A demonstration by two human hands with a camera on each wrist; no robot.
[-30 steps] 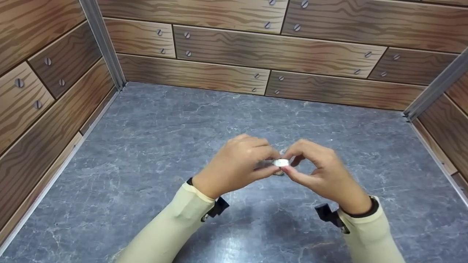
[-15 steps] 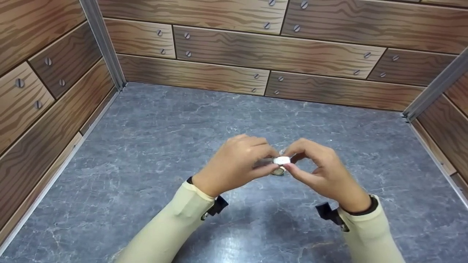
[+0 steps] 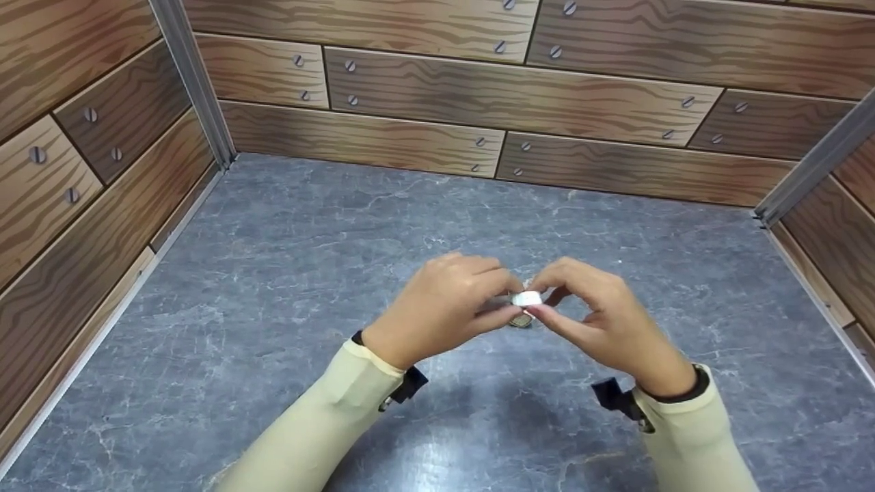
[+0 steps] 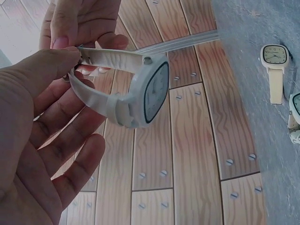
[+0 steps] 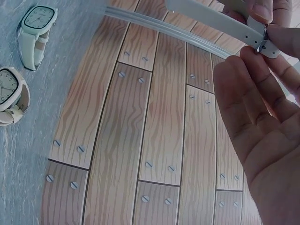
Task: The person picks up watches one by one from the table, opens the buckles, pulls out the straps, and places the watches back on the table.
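Observation:
A white wristwatch (image 3: 527,298) is held between both hands a little above the grey surface (image 3: 342,225). My left hand (image 3: 497,301) pinches one strap end, and the watch face (image 4: 152,91) with its white case shows side-on in the left wrist view. My right hand (image 3: 551,302) pinches the other strap (image 5: 211,18) near its metal buckle (image 5: 261,41). The fingertips of both hands meet at the strap ends.
Two more pale watches lie on the grey surface: one (image 5: 35,28) flat with its straps out, another (image 5: 9,93) beside it. One of them (image 3: 521,321) peeks out beneath the hands. Wood-patterned walls (image 3: 478,102) enclose the surface on three sides.
The hands stay in place; the watch between the fingertips has shifted slightly upward as the fingers work at the strap.

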